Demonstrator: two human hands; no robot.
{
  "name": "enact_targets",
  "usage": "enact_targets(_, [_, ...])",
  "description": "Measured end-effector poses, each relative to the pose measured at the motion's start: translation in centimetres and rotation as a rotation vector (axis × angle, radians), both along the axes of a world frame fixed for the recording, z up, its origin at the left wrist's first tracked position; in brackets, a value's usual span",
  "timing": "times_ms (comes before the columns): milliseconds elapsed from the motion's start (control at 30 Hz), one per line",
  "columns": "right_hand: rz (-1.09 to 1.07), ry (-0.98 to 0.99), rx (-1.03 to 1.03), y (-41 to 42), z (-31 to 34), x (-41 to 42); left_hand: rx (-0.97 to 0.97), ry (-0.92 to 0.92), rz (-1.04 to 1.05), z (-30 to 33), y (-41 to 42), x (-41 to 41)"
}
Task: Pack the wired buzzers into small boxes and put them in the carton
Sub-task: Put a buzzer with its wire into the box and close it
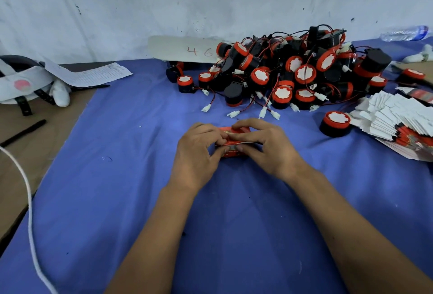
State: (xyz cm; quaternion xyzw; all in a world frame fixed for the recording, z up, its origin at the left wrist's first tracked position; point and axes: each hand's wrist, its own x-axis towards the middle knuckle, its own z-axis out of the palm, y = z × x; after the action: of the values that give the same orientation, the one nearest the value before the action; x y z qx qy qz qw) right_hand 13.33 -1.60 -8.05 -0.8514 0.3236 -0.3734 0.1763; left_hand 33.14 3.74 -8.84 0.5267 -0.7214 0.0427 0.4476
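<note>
both hands grip one small red box (232, 146) at mid counter, on the blue cloth (131, 176). left hand (199, 150) curls round the box's left end, thumb on top; right hand (264, 146) has fingers bent over the top flap & right side, pinching it. just far of them lies the pile of wired buzzers (288, 75), black w/ red rims, white plugs trailing near. one lone buzzer (335, 123) sits right of the hands, beside a stack of flat boxes (398, 127) at far right. white board marked "46" (185, 50) behind pile. paper sheet (93, 74) & headset (25, 80) far left.
</note>
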Motion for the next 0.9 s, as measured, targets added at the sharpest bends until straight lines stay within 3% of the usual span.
enact_targets(133, [0.040, 0.001, 0.101, 0.2, -0.1, -0.6, 0.004, -0.008, 0.024, 0.0, 0.1, -0.2])
enact_targets(300, [-0.071, -0.239, 0.193, 0.2, 0.0, -1.6, 0.020, 0.006, 0.041, 0.1, 0.2, -0.3])
enact_targets(633, [-0.055, -0.129, 0.104, -0.1, 0.2, -1.6, 0.048, 0.007, 0.005, 0.0, -0.1, -0.9])
enact_targets(900, [-0.091, -0.021, -0.114, 0.1, -0.1, -0.3, 0.124, 0.084, -0.030, 0.3, -0.1, -1.2])
